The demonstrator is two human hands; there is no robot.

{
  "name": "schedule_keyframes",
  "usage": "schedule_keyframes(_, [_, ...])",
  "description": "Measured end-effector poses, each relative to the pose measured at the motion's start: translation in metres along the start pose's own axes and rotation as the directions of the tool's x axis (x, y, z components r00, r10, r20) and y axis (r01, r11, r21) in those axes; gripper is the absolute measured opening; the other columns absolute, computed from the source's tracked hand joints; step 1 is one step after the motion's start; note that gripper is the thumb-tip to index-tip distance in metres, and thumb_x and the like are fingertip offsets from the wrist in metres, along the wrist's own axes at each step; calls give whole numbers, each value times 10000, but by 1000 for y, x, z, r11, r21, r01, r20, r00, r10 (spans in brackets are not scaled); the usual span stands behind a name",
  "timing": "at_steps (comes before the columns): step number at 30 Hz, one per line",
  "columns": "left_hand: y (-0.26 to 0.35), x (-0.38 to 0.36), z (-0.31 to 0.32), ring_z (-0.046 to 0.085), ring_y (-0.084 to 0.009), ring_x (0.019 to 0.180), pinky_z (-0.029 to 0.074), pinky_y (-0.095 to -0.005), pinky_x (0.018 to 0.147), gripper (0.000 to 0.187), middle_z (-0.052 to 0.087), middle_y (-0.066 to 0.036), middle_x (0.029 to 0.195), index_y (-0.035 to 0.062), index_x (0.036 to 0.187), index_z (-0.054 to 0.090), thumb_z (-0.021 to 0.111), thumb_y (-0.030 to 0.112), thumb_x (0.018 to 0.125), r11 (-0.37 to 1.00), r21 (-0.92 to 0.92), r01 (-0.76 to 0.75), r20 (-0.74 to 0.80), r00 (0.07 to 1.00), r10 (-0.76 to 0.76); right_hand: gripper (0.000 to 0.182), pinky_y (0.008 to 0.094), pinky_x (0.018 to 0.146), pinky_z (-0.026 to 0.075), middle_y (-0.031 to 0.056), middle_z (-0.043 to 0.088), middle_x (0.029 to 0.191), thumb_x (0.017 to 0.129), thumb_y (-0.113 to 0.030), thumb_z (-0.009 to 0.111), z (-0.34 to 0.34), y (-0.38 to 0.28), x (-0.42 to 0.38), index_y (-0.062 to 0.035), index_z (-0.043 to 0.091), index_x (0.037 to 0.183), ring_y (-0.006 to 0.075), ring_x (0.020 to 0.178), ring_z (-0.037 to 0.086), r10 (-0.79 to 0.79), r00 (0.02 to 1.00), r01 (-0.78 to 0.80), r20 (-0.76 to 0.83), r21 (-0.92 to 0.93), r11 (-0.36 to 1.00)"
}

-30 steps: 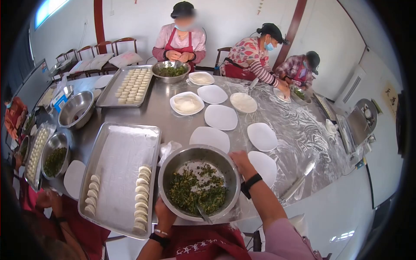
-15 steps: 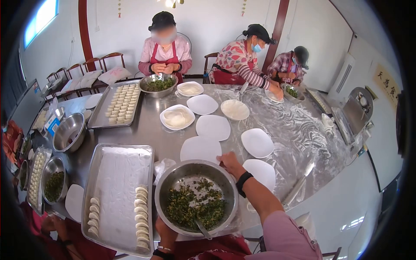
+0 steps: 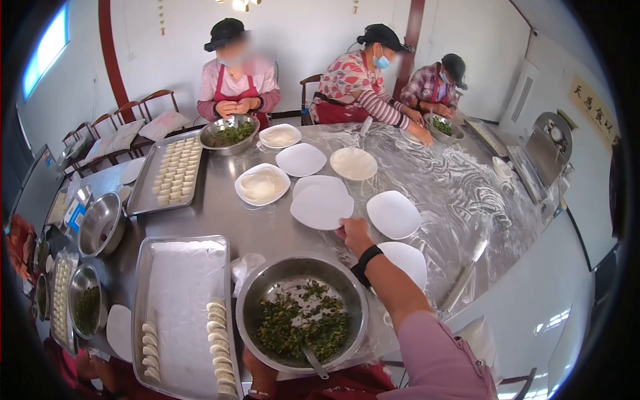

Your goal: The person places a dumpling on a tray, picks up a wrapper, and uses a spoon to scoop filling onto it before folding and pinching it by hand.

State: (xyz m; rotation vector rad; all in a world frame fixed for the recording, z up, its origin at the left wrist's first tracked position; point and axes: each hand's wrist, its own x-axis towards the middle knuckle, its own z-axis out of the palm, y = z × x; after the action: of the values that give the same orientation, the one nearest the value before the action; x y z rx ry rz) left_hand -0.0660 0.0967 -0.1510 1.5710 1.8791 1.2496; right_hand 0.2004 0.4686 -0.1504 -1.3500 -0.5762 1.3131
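A white plate (image 3: pixel 322 208) is pinched at its right edge by my right hand (image 3: pixel 353 233); the plate overlaps another white plate behind it. Down at the lower left rim of the large steel bowl (image 3: pixel 362 293) is my left hand (image 3: pixel 259 371), its fingers mostly hidden by the bowl. Chopped green filling (image 3: pixel 283 327) and a spoon (image 3: pixel 313 362) lie in that bowl. To its left, a metal tray (image 3: pixel 183 267) dusted with flour carries two rows of dumplings (image 3: pixel 220 340).
Across the table, three people work near bowls and plates. Another full dumpling tray (image 3: pixel 143 183) lies at the back left, with steel bowls (image 3: pixel 100 223) at the left. Several white plates (image 3: pixel 393 215), a rolling pin (image 3: pixel 460 287) and flour cover the right side.
My right hand has moved the white plate away from the bowl, up onto the plate behind it. The camera view has shifted slightly.
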Motion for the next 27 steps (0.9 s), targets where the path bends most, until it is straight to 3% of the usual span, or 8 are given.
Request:
schedule_keyframes(5, [-3, -1, 1, 712, -223, 982, 555, -345, 846, 416, 736, -96, 1086, 34, 1174, 678, 773, 145, 784, 993, -66, 98, -2, 995, -99, 125, 370, 699, 602, 149, 701, 903, 890, -39, 662, -4, 10, 13, 65, 629, 950, 270, 822, 710, 16, 1000, -12, -13, 264, 964])
schedule_keyframes(9, [10, -1, 3, 714, -221, 966, 556, -347, 839, 393, 739, -92, 1067, 38, 1148, 689, 776, 152, 782, 967, -197, 162, -37, 984, -173, 204, 339, 764, 582, 192, 728, 956, 941, -104, 624, -43, 38, 39, 92, 605, 996, 264, 912, 729, -588, 808, 581, 20, -194, 791])
schedule_keyframes(13, [11, 3, -2, 715, -251, 937, 556, -360, 812, 383, 740, -94, 1043, 61, 1118, 701, 787, 198, 770, 1000, -23, 15, -56, 998, -16, 320, 343, 813, 580, 203, 725, 1006, 983, -216, 578, -62, 20, 27, 96, 584, 1056, 274, 973, 719, -593, 799, 484, -101, -477, 734])
schedule_keyframes(15, [-7, -8, 10, 710, -235, 941, 554, -355, 803, 382, 730, -97, 1056, 30, 1124, 671, 776, 151, 777, 996, -36, 81, -13, 997, -81, 387, 355, 869, 576, 211, 673, 1111, 1009, -271, 532, -66, 12, 31, 98, 539, 1125, 278, 1045, 677, -369, 899, 386, -237, 30, 922])
schedule_keyframes(16, [-17, -8, 11, 707, -227, 944, 553, -353, 799, 382, 724, -99, 1062, 15, 1127, 656, 771, 127, 780, 993, -43, 108, 7, 994, -107, 430, 361, 914, 567, 217, 625, 1198, 1028, -298, 498, -67, 7, 38, 105, 498, 1179, 275, 1103, 641, -120, 971, 217, -205, 561, 799])
schedule_keyframes(17, [-19, -7, 8, 708, -231, 942, 552, -358, 796, 401, 725, -97, 1063, 22, 1128, 658, 783, 149, 769, 995, -13, 101, 14, 995, -101, 475, 367, 960, 559, 223, 577, 1284, 1046, -325, 464, -67, 4, 44, 111, 456, 1233, 272, 1161, 606, 90, 995, -4, -36, 912, 410])
schedule_keyframes(23, [-34, -11, 18, 705, -289, 963, 553, -386, 807, 397, 729, -92, 1030, 99, 1113, 696, 774, 294, 775, 966, 246, 83, 1, 996, -86, 389, 345, 856, 587, 167, 633, 1184, 1018, -279, 456, -77, -2, 52, 60, 516, 1199, 247, 1031, 646, 214, 971, -32, -103, 836, 548])
schedule_keyframes(27, [-38, -11, 13, 701, -303, 952, 552, -405, 803, 417, 720, -108, 1029, 102, 1122, 691, 786, 295, 764, 980, 181, 83, 9, 996, -86, 327, 317, 766, 584, 142, 665, 1060, 999, -251, 478, -74, -10, 50, 38, 558, 1130, 210, 952, 661, 111, 974, 71, -196, 734, 675])
